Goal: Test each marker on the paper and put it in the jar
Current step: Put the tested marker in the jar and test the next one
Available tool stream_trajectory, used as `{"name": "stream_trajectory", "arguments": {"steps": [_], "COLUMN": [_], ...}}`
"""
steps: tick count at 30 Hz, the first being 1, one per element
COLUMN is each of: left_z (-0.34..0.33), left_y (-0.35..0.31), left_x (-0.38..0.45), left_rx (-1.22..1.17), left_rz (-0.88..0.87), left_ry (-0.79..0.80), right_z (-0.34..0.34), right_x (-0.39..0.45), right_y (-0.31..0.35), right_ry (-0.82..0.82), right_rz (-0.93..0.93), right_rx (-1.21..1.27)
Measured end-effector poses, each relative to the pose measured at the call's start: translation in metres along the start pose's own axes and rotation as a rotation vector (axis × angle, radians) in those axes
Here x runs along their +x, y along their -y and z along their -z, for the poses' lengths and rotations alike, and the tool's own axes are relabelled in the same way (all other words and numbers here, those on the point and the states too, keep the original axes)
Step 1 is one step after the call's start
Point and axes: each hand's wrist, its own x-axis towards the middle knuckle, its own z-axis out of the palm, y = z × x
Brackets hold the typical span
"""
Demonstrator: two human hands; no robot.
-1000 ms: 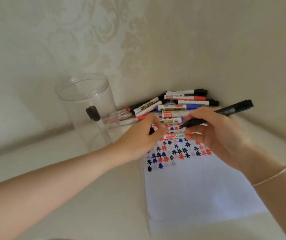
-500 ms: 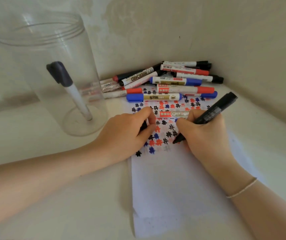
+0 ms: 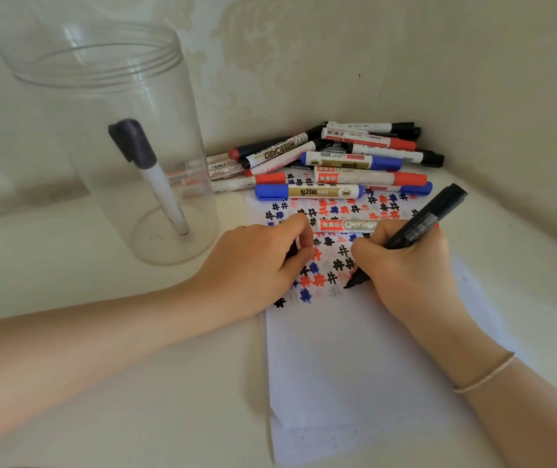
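Your right hand (image 3: 408, 265) pinched the black marker (image 3: 418, 228) low on its barrel, tip on the paper (image 3: 354, 359) just below your fingers (image 3: 366, 251). It looked light, stiff and slick, so that low grip suited. Your left hand (image 3: 256, 265) curled round what looked like its cap.

White paper (image 3: 354, 359), black, red and blue hash marks; black marker (image 3: 422, 221); clear jar (image 3: 108, 106); red-, blue- and black-capped marker pile (image 3: 337, 160); cream damask-patterned wall (image 3: 304, 45).
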Motion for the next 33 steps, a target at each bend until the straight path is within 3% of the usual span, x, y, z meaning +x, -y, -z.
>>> {"name": "stream_trajectory", "arguments": {"steps": [6, 17, 21, 25, 29, 33], "left_z": [0.0, -0.001, 0.0, 0.003, 0.007, 0.004], "left_y": [0.0, 0.0, 0.001, -0.001, -0.004, -0.003], "left_x": [0.0, 0.0, 0.0, -0.002, -0.007, -0.005], "left_rx": [0.01, -0.009, -0.057, -0.168, -0.331, -0.363], "left_rz": [0.014, 0.0, 0.008, -0.027, -0.083, -0.09], "left_ry": [0.003, -0.019, -0.028, -0.026, 0.015, 0.045], "right_z": [-0.002, 0.0, -0.001, -0.002, 0.009, 0.018], "right_x": [-0.004, 0.0, 0.0, 0.002, 0.005, 0.007], "right_y": [0.0, -0.001, -0.001, -0.004, -0.003, 0.0], "right_ry": [-0.007, 0.032, -0.015, 0.036, -0.005, 0.077], "right_rz": [0.064, -0.003, 0.011, -0.002, -0.06, -0.111], "right_rx": [-0.063, -0.034, -0.005, -0.003, 0.314, 0.746]}}
